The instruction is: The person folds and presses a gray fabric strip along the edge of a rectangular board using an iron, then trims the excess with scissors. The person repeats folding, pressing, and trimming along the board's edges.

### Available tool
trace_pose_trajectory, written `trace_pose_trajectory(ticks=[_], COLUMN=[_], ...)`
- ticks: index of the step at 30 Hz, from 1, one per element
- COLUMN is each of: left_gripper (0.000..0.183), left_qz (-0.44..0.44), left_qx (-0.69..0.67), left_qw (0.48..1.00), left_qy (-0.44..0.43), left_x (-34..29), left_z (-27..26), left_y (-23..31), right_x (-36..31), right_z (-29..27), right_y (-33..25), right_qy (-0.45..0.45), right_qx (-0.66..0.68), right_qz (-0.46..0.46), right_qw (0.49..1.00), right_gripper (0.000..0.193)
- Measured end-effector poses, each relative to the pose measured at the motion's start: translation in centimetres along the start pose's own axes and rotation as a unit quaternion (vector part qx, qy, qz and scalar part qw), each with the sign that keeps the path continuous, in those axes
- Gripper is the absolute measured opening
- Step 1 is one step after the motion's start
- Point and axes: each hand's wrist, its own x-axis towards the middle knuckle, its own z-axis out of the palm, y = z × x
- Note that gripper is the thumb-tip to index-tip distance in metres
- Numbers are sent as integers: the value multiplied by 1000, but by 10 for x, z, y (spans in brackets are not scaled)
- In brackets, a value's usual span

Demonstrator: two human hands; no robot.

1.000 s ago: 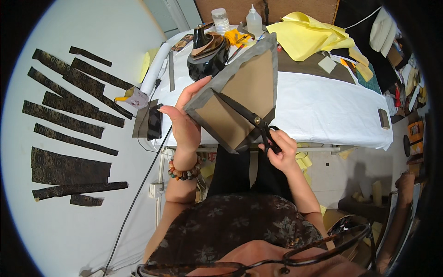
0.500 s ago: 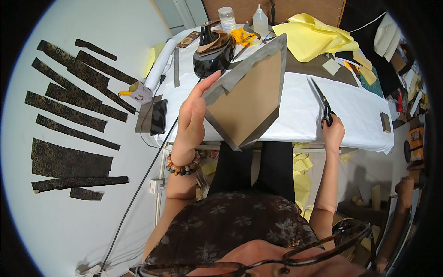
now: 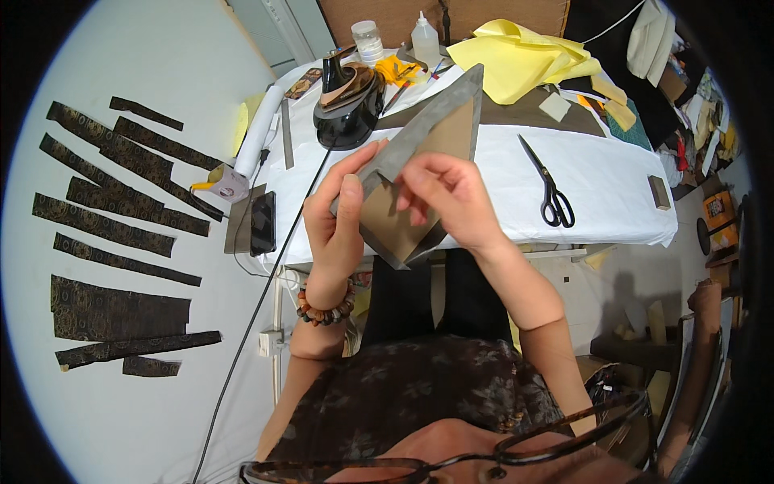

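My left hand [image 3: 337, 218], with a beaded bracelet at the wrist, holds the left edge of a stiff brown panel [image 3: 451, 129] with grey fabric folded over its borders. The panel is tilted up above the front edge of the table. Over its face is my right hand [image 3: 451, 198], fingers curled and the thumb bent in by the notch in the grey fabric border [image 3: 427, 121]. Whatever its fingertips pinch is hidden. Black-handled scissors [image 3: 551, 189] lie on the white table cover to the right, their blades pointing away.
A black iron [image 3: 348, 105] stands at the back left, its cord running down past my left arm. Behind are a squeeze bottle [image 3: 425, 40], a lidded jar [image 3: 368, 42] and yellow sheeting [image 3: 524, 60]. A phone [image 3: 263, 223] lies left; patterned dark strips [image 3: 105, 222] hang on the wall.
My right hand has let go of the scissors, leaving them on the table, and has moved left to the panel. The panel has turned and is seen more edge-on.
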Motion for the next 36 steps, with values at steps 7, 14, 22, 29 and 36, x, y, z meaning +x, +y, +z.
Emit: trace_pose_trajectory(ticks=[7,14,22,29,36], left_gripper=[34,31,26,42,36], left_qz=[14,-12,-8,115,115], left_qx=[104,115,133,226,160], left_qw=[994,993,990,966,980], left_qy=[10,19,51,51,16], left_x=[-3,-6,-5,-6,-1], left_z=[4,1,6,4,-2], left_y=[7,9,8,2,3], right_x=[9,11,15,24,23], right_z=[7,3,-3,-9,-7], right_y=[-7,-9,-4,-15,-15], right_qy=[12,-5,-30,-71,-66], right_qx=[-38,-29,40,26,-18], right_qz=[-15,-34,3,56,20], right_qw=[999,999,999,996,997], right_gripper=[26,22,22,27,34])
